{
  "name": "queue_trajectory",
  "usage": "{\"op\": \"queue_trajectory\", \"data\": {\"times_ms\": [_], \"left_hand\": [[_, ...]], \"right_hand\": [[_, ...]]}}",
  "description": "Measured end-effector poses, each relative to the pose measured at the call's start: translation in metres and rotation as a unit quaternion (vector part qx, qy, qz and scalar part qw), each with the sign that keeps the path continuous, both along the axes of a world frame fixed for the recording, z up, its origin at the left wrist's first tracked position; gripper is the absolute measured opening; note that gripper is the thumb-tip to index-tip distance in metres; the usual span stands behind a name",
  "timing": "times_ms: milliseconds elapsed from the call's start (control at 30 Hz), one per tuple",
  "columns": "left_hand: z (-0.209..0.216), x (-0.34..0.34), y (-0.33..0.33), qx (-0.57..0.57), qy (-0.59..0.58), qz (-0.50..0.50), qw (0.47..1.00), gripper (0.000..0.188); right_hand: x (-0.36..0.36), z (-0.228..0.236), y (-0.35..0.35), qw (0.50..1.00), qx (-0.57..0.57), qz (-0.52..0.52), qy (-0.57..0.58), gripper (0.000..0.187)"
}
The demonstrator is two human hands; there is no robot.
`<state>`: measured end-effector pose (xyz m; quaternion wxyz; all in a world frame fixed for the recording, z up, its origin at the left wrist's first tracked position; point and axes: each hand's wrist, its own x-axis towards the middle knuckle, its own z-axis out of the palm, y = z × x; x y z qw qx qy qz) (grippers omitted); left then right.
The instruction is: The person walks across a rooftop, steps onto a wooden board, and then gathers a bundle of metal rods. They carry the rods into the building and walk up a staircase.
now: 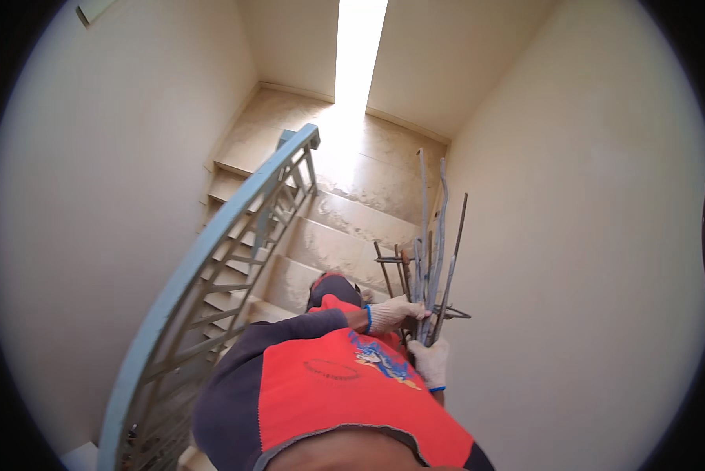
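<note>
A bundle of long metal rods [441, 212], some grey and some rusty brown, stands upright in front of me, close to the right wall. Several rods are bent, and a few shorter ones stick out sideways. My left hand [395, 314], in a white knitted glove with a blue cuff, is closed on the bundle from the left. Lower down, my right hand [431, 363], gloved the same way, grips it near its lower visible part. The rods' bottom ends are hidden behind my hands and red shirt [313, 385].
Dusty pale stairs [344, 239] descend ahead to a landing [266, 118], where bright light falls. A light blue metal railing [203, 251] runs along the left, with another flight beyond it. A plain cream wall [572, 259] rises close on the right.
</note>
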<state>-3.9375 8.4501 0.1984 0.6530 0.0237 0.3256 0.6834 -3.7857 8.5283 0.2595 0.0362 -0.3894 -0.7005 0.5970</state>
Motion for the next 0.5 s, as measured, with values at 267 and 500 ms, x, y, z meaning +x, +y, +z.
{"op": "queue_trajectory", "data": {"times_ms": [267,500], "left_hand": [[0.005,-0.064,0.074,-0.026,0.042,-0.023,0.999,0.012],[-0.051,-0.183,0.138,-0.034,0.089,-0.032,0.995,0.01]], "right_hand": [[-0.063,-0.004,0.073,0.997,-0.055,-0.042,-0.027,0.018],[-0.182,-0.079,0.124,0.99,-0.102,-0.096,0.034,0.024]]}}
